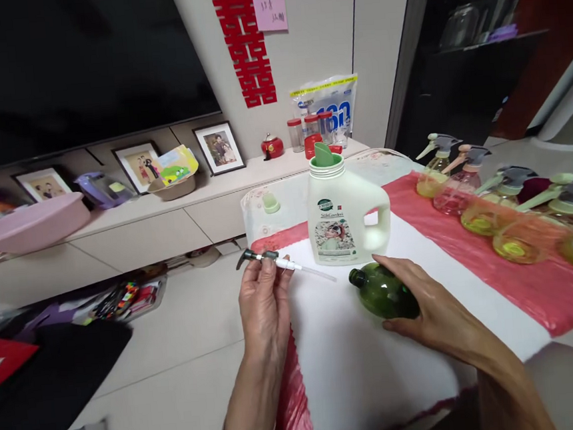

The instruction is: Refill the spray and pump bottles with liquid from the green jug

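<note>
Lying on its side on the white cloth point(380, 367), the green bottle point(381, 294) is under your right hand point(425, 303), with its open dark neck pointing to the left. It is round, of shiny see-through plastic. Your right hand covers its far end from above; the fingers are curved loosely around the body and the thumb touches the lower side, so the hand holds it down on the cloth.

Your left hand point(264, 304) is just beside, over the table edge, and it pinches the spray head point(263, 257) between the thumb and the fingertips. The fingers are closed narrowly on it. The spray head has a dark trigger part on the left, a white collar, and a thin clear tube that points right toward the bottle neck without touching it.

Right behind the tube stands the white detergent jug point(344, 213), upright, with a green cap, a handle at the right and a printed label. It is close to the bottle but apart from it. A small green cap point(271, 203) lies behind and to the left of it, on the clear plastic cover.

To the right, on the red plastic sheet point(538, 286), several round spray bottles point(497, 213) in yellow and pink stand in a row with grey triggers. Further back, a low cabinet point(132, 232) carries framed photos point(219, 148) and a red teapot point(272, 146).
</note>
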Motion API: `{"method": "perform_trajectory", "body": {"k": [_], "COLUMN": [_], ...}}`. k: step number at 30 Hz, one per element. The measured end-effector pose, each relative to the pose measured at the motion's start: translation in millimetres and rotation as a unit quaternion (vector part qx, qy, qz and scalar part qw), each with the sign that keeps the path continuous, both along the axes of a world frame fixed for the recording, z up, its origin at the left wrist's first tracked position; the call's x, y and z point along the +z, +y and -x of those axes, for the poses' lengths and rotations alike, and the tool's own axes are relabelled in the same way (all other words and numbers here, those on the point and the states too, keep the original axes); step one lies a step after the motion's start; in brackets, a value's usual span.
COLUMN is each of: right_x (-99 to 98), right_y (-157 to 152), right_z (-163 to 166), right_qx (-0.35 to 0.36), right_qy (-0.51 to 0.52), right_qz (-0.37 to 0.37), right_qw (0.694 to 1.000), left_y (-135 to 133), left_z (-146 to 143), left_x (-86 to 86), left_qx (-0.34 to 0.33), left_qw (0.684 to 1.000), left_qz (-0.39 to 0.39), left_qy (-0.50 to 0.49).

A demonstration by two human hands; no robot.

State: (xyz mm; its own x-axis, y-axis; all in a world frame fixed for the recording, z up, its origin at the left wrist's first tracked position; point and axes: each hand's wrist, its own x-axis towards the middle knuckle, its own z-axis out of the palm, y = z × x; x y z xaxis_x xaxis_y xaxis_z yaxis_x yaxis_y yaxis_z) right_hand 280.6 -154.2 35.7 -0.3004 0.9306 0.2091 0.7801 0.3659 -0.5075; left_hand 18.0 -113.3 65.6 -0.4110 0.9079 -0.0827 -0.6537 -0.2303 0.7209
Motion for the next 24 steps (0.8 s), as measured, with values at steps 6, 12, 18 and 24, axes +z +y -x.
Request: {"method": "perform_trajectory", "body": {"k": [6,12,18,24], "right_x": [2.7,4.2,-0.6,-3.0], "right_y": [1,0,1,4], "right_z": [14,16,17,24], "right_qx": [0.043,0.040,0.043,0.069], "right_qy": [0.025,0.031,0.052,0.080], "right_qz": [0.012,0.036,0.054,0.022], "right_qw": [0.999,0.998,0.996,0.994], "left_y": [-10,-16,-18,-24], "left_z": [-11,-19,-21,-34], "left_x": [12.5,12.3,10.4,-7.7], "left_qx": [0.035,0.052,0.037,-0.033], "left_qw": [0.997,0.991,0.989,0.988], "left_qz": [-0.042,-0.074,-0.070,-0.042], "left_qy": [0.057,0.103,0.123,0.144]}}
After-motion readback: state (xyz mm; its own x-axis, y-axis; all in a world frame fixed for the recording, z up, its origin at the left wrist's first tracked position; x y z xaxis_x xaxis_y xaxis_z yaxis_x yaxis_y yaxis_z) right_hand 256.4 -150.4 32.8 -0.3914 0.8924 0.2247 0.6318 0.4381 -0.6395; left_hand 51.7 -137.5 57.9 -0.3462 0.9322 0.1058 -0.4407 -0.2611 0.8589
